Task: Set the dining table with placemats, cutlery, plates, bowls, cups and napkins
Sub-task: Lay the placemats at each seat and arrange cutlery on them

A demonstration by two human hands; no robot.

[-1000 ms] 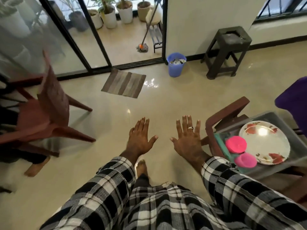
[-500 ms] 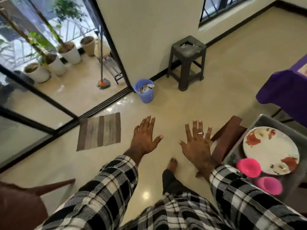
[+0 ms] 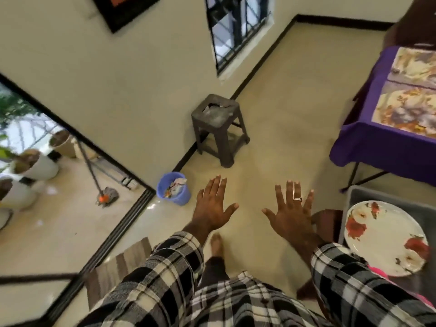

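1. Head view, hands: both are held out over the bare floor, palms down, grasping nothing. The left hand (image 3: pixel 213 207) has its fingers (image 3: pixel 218 185) straight and close together; the right hand (image 3: pixel 291 213) has its fingers (image 3: pixel 287 193) spread wide, a ring on one of them.

2. Head view, tableware: a floral plate (image 3: pixel 383 237) lies flat in a grey tray (image 3: pixel 354 197) at the right edge, just to the right of the right wrist. A strip of pink shows under the right sleeve (image 3: pixel 354 279); what it belongs to I cannot tell.

3. Head view, worktop (image 3: pixel 377 147): draped in purple cloth, it stands further ahead and to the right, well apart from both hands. Two patterned placemats (image 3: pixel 405 114) already lie on it.

4. The deciding relation: the plate sits to the right of both hands, so the right hand is much the nearer. Being round, it has no long axis to match. My judgement is that the next reach goes rightward with the right hand, then forward to the worktop.

5. Head view, surroundings: a dark stool (image 3: pixel 218 123) and a blue bin (image 3: pixel 174 188) stand by the wall.
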